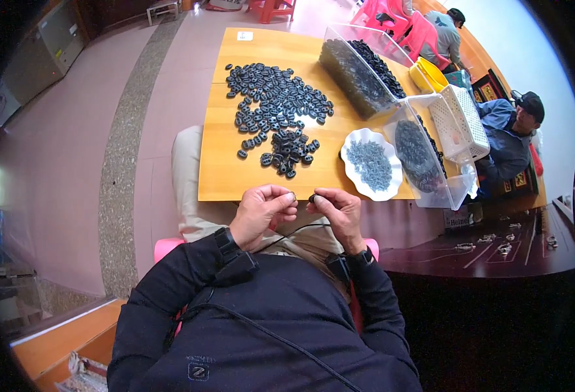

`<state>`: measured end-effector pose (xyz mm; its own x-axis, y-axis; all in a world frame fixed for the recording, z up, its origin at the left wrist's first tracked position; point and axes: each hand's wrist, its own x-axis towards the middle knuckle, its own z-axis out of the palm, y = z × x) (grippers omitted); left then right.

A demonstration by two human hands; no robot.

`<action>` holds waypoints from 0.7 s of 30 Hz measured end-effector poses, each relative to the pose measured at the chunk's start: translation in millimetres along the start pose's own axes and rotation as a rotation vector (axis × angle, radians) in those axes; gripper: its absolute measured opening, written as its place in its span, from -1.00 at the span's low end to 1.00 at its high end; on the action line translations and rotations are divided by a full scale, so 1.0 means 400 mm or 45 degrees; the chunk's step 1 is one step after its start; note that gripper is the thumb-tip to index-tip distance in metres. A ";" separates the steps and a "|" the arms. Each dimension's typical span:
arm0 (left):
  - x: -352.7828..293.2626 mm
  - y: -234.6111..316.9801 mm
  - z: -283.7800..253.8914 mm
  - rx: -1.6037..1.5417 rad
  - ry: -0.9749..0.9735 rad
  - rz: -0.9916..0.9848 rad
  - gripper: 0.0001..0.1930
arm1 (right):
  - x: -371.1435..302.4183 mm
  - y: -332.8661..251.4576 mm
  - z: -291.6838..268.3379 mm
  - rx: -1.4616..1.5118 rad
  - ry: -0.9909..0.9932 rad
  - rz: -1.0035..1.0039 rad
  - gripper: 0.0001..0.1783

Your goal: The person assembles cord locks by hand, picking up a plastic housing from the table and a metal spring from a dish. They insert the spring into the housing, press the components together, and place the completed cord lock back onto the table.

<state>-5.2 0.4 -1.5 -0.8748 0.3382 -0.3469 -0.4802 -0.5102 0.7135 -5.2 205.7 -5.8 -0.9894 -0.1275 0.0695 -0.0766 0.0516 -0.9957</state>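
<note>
My left hand point(261, 217) is closed just off the table's near edge, thumb and forefinger pinched at a tiny light-coloured piece too small to name. Close beside it, my right hand point(341, 215) pinches a small black part point(312, 198), mostly covered by the fingers. Beyond the hands, a heap of black oval pieces with two holes point(288, 151) lies on the wooden table point(235, 183). Many more such black pieces point(268, 88) are spread out farther back. To the right, a white scalloped dish point(354, 178) holds many small grey metallic-looking bits point(370, 164).
Two clear plastic bins point(359, 108) point(447, 189) with black parts stand on the table's right side. Past them are a white perforated basket point(460, 124) and a yellow basin point(429, 74). A seated person point(506, 137) is at the right; another sits farther back.
</note>
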 end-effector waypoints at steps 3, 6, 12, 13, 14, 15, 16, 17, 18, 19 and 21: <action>-0.001 -0.001 0.002 0.041 -0.040 0.009 -0.87 | 0.003 0.001 0.007 0.081 -0.017 0.075 -0.76; -0.001 -0.006 0.000 0.193 -0.081 0.039 -0.87 | 0.002 0.016 0.021 0.144 -0.012 0.087 -0.74; -0.010 -0.001 0.011 0.278 -0.248 0.218 -0.89 | 0.002 0.035 0.029 0.234 0.062 0.074 -0.74; -0.008 -0.004 0.009 0.279 -0.262 0.242 -0.89 | 0.002 0.032 0.030 0.217 0.062 0.074 -0.75; -0.005 -0.008 0.007 0.280 -0.276 0.266 -0.89 | 0.001 0.030 0.030 0.199 0.064 0.075 -0.75; -0.002 -0.012 0.005 0.279 -0.276 0.266 -0.89 | 0.001 0.030 0.031 0.198 0.063 0.075 -0.75; 0.001 -0.018 0.002 0.271 -0.276 0.290 -0.89 | 0.001 0.030 0.032 0.171 0.068 0.074 -0.75; 0.003 -0.017 0.004 0.264 -0.276 0.312 -0.88 | 0.002 0.030 0.033 0.145 0.074 0.072 -0.75; 0.001 -0.016 0.005 0.265 -0.277 0.311 -0.88 | 0.002 0.030 0.033 0.146 0.076 0.072 -0.75; -0.001 -0.012 0.007 0.200 -0.232 0.247 -0.87 | 0.002 0.030 0.033 0.147 0.061 0.072 -0.75; -0.002 -0.010 0.008 0.136 -0.186 0.181 -0.86 | 0.001 0.030 0.033 0.150 0.048 0.071 -0.74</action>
<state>-2.4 4.6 -2.1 -0.9109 0.3837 -0.1517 -0.3361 -0.4767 0.8123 -4.9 193.1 -18.5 -0.9958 -0.0904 0.0135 -0.0082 -0.0597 -0.9982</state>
